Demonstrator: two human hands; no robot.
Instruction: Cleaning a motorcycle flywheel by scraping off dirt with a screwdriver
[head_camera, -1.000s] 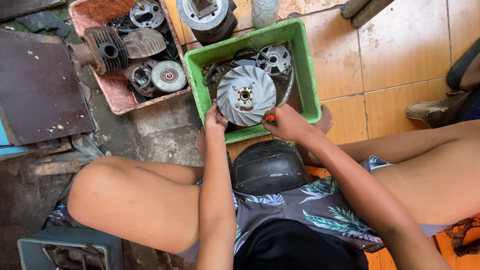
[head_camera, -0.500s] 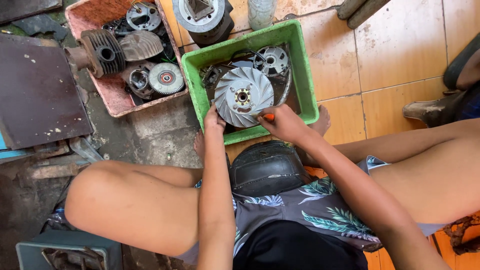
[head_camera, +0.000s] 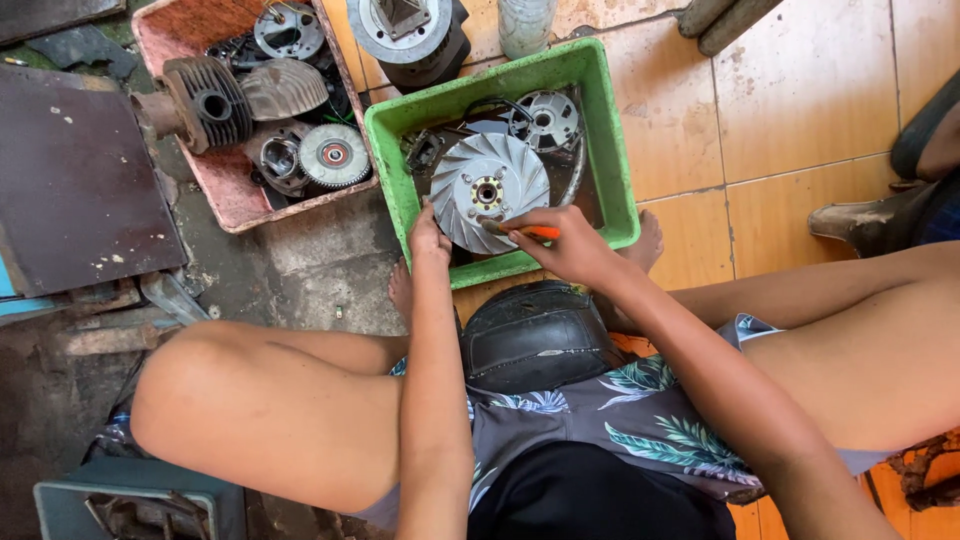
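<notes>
The right hand is closed around an orange-handled tool, and only a short piece of the orange handle shows between the fingers. The tip of the tool points to the hub of the silver fan wheel, just in front of this grip. The left hand touches the near left edge of the wheel with its fingertips; the fingers are bent, but how firmly they hold cannot be told. The wheel lies inside the green tray, just beyond both hands. Further left of the left hand stands a pink tray with a finned cylinder.
</notes>
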